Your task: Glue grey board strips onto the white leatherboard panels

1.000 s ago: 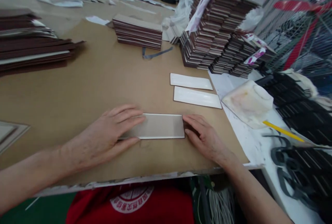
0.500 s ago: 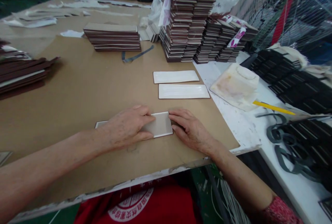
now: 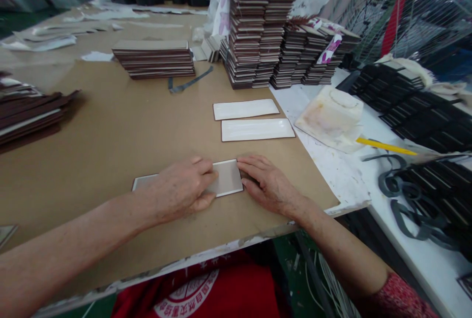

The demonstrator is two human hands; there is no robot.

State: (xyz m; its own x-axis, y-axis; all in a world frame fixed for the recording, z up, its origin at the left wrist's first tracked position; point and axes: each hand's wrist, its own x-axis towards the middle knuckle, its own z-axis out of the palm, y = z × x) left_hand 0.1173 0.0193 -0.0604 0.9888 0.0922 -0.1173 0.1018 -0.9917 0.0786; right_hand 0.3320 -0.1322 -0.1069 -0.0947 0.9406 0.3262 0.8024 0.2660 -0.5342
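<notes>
A thin grey rectangular panel point(image 3: 229, 178) with a pale rim lies flat on the brown-covered table near its front edge. My left hand point(image 3: 184, 185) lies across the middle of it, fingers bent and thumb at the near edge, hiding much of the surface. At the panel's right end, the fingertips and thumb of my right hand point(image 3: 267, 183) pinch in around the short edge. Beyond them rest two panels with white, glossy tops, a farther one point(image 3: 246, 109) and a nearer one point(image 3: 258, 130).
Tall stacks of dark-edged panels point(image 3: 250, 28) stand at the back, with a lower stack point(image 3: 155, 60) to their left. Brown sheets point(image 3: 29, 116) are piled at the left. On the white side table point(image 3: 332, 170) lie a stained pad point(image 3: 330, 119), a yellow strip point(image 3: 385, 146) and dark straps point(image 3: 409, 200).
The whole view has shifted slightly. My left fingers are curled a little more on the panel, and my right hand stays at its right end.
</notes>
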